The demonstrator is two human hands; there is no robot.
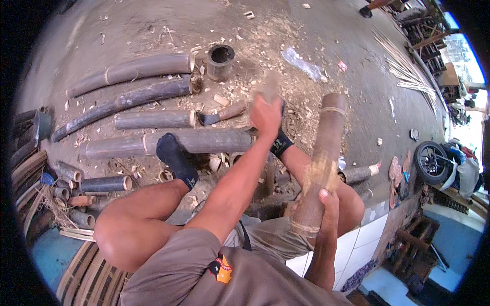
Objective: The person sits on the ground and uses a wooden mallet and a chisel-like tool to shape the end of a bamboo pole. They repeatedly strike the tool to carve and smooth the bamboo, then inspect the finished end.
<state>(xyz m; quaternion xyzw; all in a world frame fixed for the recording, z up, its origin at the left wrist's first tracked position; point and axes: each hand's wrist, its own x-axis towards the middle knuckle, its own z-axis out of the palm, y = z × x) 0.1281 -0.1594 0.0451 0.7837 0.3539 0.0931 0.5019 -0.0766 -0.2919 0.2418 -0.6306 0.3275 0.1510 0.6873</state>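
Clamps the right hand [329, 204] round the lower half of a brown bamboo tube [322, 148], thumb pressed on the near face just under a pale, frayed patch of fibres. Holds the tube close to upright, with its foot at the lap, its long axis running up and away from the body, and its banded top end free.

Keeps the left hand [265, 116] high and to the left of the tube, level with its upper half and apart from it, fist closed on a blurred tool [269, 86] (too smeared to say what kind). Puts that fist nearer the tube's top, the right nearer its base.

Rests a dark-socked foot [176, 158] on a long dark culm [204, 140] on the chip-strewn ground, with more culms [132, 69] beyond.
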